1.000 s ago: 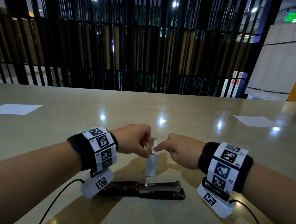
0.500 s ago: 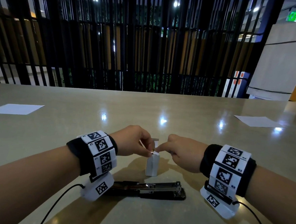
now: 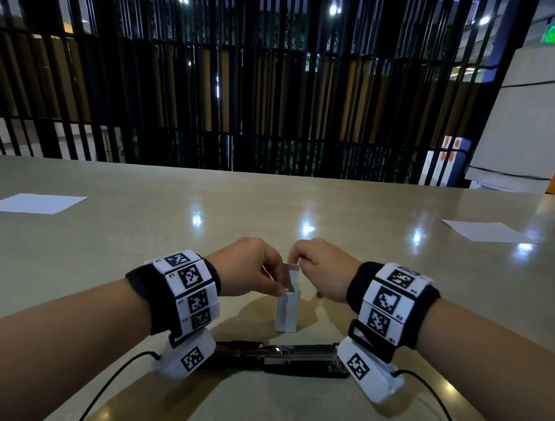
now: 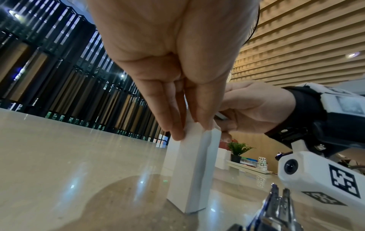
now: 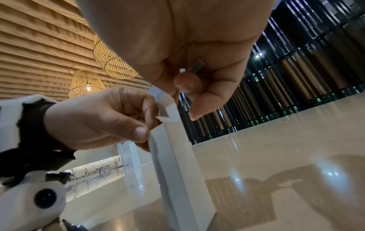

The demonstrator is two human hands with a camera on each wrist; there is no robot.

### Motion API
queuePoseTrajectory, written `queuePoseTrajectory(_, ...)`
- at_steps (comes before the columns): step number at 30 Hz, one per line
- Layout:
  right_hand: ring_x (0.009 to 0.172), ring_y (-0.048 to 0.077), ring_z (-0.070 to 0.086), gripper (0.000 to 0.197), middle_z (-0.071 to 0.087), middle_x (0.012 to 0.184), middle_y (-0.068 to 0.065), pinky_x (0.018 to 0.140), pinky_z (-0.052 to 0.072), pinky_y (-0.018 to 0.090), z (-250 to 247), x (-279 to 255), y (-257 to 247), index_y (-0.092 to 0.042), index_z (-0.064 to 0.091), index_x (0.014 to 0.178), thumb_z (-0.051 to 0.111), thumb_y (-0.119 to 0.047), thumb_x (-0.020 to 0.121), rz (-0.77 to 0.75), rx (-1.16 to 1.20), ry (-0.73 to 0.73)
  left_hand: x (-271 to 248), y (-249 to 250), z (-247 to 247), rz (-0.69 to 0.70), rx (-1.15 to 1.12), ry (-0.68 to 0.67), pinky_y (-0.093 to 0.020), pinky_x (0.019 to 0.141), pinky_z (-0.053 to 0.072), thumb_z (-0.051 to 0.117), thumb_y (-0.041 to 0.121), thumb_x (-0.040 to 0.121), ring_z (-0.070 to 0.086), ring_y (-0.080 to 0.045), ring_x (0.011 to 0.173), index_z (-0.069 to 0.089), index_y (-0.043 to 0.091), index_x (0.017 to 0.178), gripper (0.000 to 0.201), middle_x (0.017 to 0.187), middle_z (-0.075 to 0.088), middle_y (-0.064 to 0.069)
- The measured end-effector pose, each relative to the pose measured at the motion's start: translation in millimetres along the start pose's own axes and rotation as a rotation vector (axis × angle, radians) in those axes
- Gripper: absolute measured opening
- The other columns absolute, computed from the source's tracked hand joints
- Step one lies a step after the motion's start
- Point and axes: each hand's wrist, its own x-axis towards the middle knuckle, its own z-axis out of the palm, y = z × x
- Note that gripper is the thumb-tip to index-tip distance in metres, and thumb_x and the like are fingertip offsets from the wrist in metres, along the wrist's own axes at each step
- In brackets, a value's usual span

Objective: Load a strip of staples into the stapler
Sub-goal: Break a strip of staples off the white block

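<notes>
A small white staple box [image 3: 286,313] stands upright on the table with its top flap [image 3: 291,273] folded up. My left hand [image 3: 276,284] pinches the box's upper end between thumb and fingers [image 4: 177,125]. Just above the opening, my right hand [image 3: 296,255] has its fingers curled. The right wrist view shows a thin grey staple strip [image 5: 196,66] pinched in them, mostly hidden by the hand. The black and chrome stapler [image 3: 279,356] lies opened out flat on the table in front of the box, between my wrists.
The beige table [image 3: 302,205] runs far back to a black slatted railing. One white paper sheet [image 3: 32,203] lies at the far left and another [image 3: 485,231] at the far right. Wrist-camera cables trail toward the near edge.
My right hand has lifted from the box's opening and now pinches a staple strip. The box flap stands up higher. My left hand keeps holding the box.
</notes>
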Motion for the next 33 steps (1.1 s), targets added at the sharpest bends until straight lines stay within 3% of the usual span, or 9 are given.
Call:
queuePoseTrajectory(3,0.085,0.024,0.055,0.019,0.048,0.102,0.005,0.075,0.055,0.039,-1.4,-2.6,0.5,-0.021,0.052,0.087,0.038,-0.022,0.099,-0.037,0.013,-0.005,-0.2,0.3,0.8,0.020,0.028,0.020,-0.026,0.073,0.055,0.078,0.022,0.075,0.065,-0.013,0.076,0.060,0.025,0.066,0.020,0.090,0.073,-0.004)
queuePoseTrajectory(5,0.072,0.015,0.049,0.023,0.047,0.085,-0.001,0.071,0.050,0.035,-3.4,-5.1,1.4,-0.023,0.051,0.077,0.046,-0.030,0.098,-0.077,-0.008,-0.002,0.3,-0.1,1.4,0.012,0.051,0.048,-0.027,0.067,0.052,0.079,0.024,0.073,0.061,-0.012,0.071,0.052,0.026,0.066,0.028,0.080,0.068,0.002)
queuePoseTrajectory(7,0.068,0.013,0.045,0.020,0.043,0.076,-0.005,0.069,0.044,0.032,-4.3,-7.0,1.1,-0.021,0.054,0.078,0.054,-0.033,0.094,-0.102,-0.083,-0.013,1.0,-1.9,2.0,0.009,0.025,0.056,-0.024,0.064,0.051,0.080,0.023,0.072,0.061,-0.008,0.069,0.048,0.027,0.071,0.032,0.077,0.064,0.008)
queuePoseTrajectory(11,0.077,0.017,0.046,0.019,0.040,0.078,-0.007,0.068,0.037,0.028,-2.9,-6.7,3.1,-0.024,0.055,0.084,0.058,-0.042,0.090,-0.127,-0.194,-0.013,1.1,-3.0,1.3,0.035,-0.026,0.016,-0.021,0.067,0.052,0.079,0.021,0.073,0.064,-0.006,0.071,0.055,0.029,0.076,0.026,0.084,0.070,0.004)
queuePoseTrajectory(14,0.081,0.015,0.045,0.019,0.037,0.079,-0.011,0.067,0.034,0.026,-2.9,-7.5,7.1,-0.028,0.055,0.087,0.056,-0.047,0.089,-0.132,-0.235,-0.020,-0.2,-1.8,0.6,0.044,-0.004,0.004,-0.016,0.067,0.051,0.078,0.022,0.075,0.064,-0.002,0.070,0.063,0.025,0.079,0.016,0.081,0.068,0.008)
queuePoseTrajectory(19,0.090,0.020,0.055,0.028,0.045,0.097,-0.002,0.078,0.044,0.032,-0.9,-10.8,7.7,-0.022,0.059,0.100,0.050,-0.047,0.092,-0.140,-0.302,-0.028,0.4,-1.8,1.1,0.050,0.016,-0.010,-0.011,0.063,0.049,0.076,0.021,0.075,0.064,0.002,0.071,0.066,0.024,0.087,0.016,0.083,0.068,0.010)
queuePoseTrajectory(23,0.081,0.019,0.049,0.024,0.039,0.096,-0.004,0.073,0.039,0.029,1.9,-12.2,5.1,-0.022,0.057,0.103,0.047,-0.042,0.095,-0.161,-0.355,-0.005,1.6,-0.8,0.4,0.054,0.045,-0.033,-0.009,0.060,0.047,0.076,0.017,0.074,0.065,0.002,0.072,0.063,0.025,0.089,0.021,0.093,0.072,0.005)
queuePoseTrajectory(28,0.079,0.018,0.046,0.022,0.038,0.095,-0.004,0.072,0.036,0.028,1.3,-13.4,1.8,-0.022,0.058,0.105,0.047,-0.039,0.097,-0.190,-0.377,0.016,2.7,1.3,1.9,0.074,0.087,-0.029,-0.003,0.051,0.043,0.076,0.017,0.075,0.060,0.007,0.065,0.054,0.030,0.079,0.026,0.079,0.063,0.015)
queuePoseTrajectory(33,0.079,0.017,0.045,0.022,0.038,0.095,-0.004,0.072,0.036,0.028,-1.3,-14.4,-1.9,-0.022,0.059,0.107,0.049,-0.038,0.096,-0.197,-0.425,0.009,4.8,1.5,2.3,0.097,0.105,-0.025,-0.008,0.055,0.045,0.076,0.017,0.075,0.063,0.004,0.070,0.053,0.031,0.076,0.027,0.088,0.068,0.008)
